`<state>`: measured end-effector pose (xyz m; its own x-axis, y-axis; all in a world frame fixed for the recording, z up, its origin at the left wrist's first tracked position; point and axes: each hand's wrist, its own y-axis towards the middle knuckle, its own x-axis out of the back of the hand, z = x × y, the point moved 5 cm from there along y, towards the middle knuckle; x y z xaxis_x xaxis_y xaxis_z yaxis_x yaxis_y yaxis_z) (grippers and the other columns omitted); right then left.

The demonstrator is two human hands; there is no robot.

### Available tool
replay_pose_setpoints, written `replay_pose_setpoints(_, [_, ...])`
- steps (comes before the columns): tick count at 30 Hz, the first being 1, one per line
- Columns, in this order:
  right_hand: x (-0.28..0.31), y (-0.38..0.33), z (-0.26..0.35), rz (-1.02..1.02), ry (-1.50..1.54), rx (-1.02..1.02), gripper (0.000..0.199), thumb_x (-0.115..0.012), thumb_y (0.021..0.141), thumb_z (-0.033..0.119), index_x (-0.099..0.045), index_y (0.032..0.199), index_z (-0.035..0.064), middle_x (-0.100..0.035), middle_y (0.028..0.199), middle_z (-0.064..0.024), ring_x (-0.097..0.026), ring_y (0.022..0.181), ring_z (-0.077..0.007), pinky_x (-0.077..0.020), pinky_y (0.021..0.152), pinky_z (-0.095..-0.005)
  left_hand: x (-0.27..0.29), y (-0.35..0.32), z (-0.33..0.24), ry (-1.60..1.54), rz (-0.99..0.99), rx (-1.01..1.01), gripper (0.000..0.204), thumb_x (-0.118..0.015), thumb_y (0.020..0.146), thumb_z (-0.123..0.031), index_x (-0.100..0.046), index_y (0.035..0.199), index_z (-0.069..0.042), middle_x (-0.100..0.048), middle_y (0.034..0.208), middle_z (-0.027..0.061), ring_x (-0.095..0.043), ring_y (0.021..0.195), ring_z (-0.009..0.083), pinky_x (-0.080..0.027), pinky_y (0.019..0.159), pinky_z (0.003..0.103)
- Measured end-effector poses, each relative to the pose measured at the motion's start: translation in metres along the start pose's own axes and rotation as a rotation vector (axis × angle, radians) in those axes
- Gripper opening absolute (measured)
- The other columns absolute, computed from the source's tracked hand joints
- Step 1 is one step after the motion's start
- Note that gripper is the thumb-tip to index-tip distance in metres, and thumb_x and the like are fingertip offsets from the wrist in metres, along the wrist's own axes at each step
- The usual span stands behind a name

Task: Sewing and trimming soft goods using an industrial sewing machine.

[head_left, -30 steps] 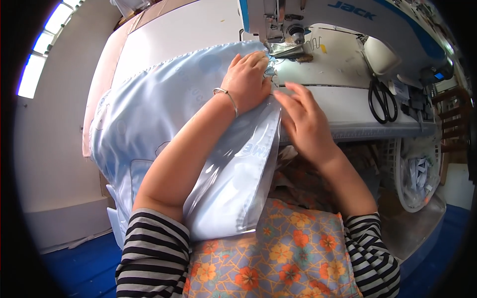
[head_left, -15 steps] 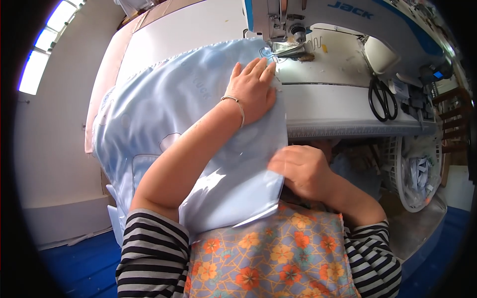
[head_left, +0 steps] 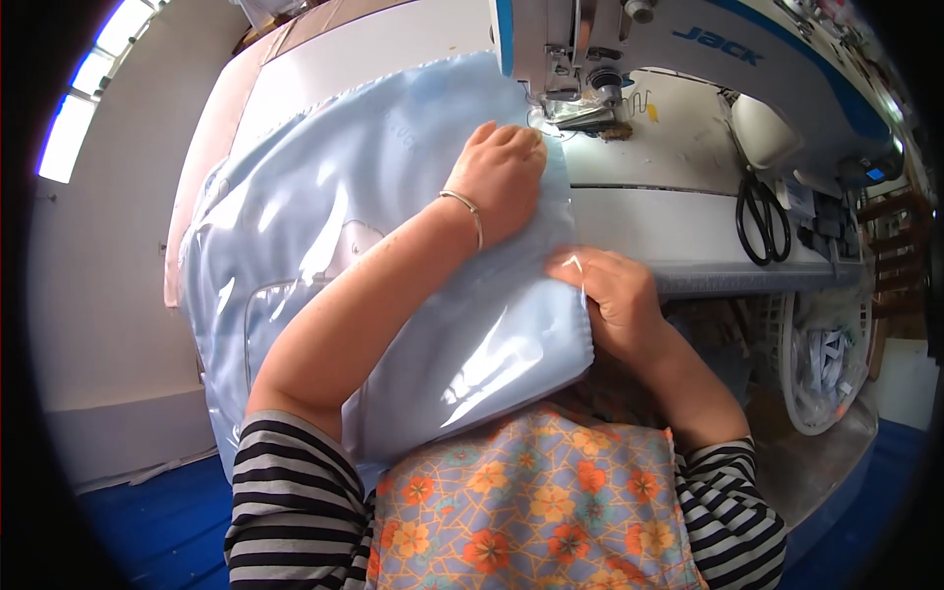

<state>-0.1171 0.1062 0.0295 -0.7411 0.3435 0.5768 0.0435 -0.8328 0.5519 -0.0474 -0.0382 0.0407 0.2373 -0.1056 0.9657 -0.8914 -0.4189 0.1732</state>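
Note:
A sheet of shiny light blue fabric (head_left: pixel 393 197) spreads over the sewing table and droops toward my lap. On it, near the sewing machine's needle area (head_left: pixel 562 90), rests my left hand (head_left: pixel 500 182), its fingers curled down onto the cloth close to the right edge. Lower along that same edge, my right hand (head_left: pixel 615 295) pinches the fabric between thumb and fingers. Its fingertips are partly covered by the cloth and a little blurred. The cloth's top corner lies beside the presser foot, just left of it.
The sewing machine (head_left: pixel 678 49) stands at the back right. Black-handled scissors (head_left: pixel 763 218) lie to the right of the table's white front part (head_left: pixel 654 231). A white plastic basket (head_left: pixel 787 369) with scraps hangs below. A pale wall (head_left: pixel 108 275) rises at left.
My left hand's fingers have gone from stretched flat to curled. The right hand has moved up and slightly right with the fabric edge, and the cloth's lower corner has shifted right and up.

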Motion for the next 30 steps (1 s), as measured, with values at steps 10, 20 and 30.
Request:
replay_pose_setpoints(10, [0.000,-0.012,0.015,0.115,-0.220,0.143,0.028,-0.057,0.075,0.006,-0.068,0.100,-0.0022,-0.066,0.108,-0.0158,-0.064,0.100,-0.0301,-0.0528,0.086,-0.0393,-0.016,-0.010,-0.004,0.000,-0.056,-0.036,0.048,-0.056,0.082,-0.021,-0.052,0.120,0.007,-0.049,0.128,0.0213,-0.043,0.126,0.0321,-0.034,0.106,0.046])
replay_pose_setpoints(20, [-0.002,-0.004,0.003,0.103,-0.217,0.102,0.036,-0.054,0.070,0.002,-0.067,0.103,-0.0021,-0.066,0.109,-0.0181,-0.063,0.104,-0.0335,-0.0515,0.088,-0.0397,-0.013,0.014,0.028,-0.094,-0.213,-0.164,0.029,-0.053,0.075,-0.008,-0.061,0.100,0.003,-0.060,0.105,0.0151,-0.055,0.106,0.0321,-0.043,0.096,0.040])
replay_pose_setpoints(30, [-0.006,-0.013,0.012,0.179,-0.239,0.177,0.035,-0.058,0.070,0.004,-0.069,0.103,0.0023,-0.064,0.111,-0.0188,-0.062,0.105,-0.0364,-0.0507,0.089,-0.0417,-0.017,-0.029,-0.017,0.023,-0.122,0.014,0.044,-0.055,0.079,-0.016,-0.056,0.120,0.001,-0.051,0.129,0.0198,-0.045,0.127,0.0333,-0.033,0.107,0.050])
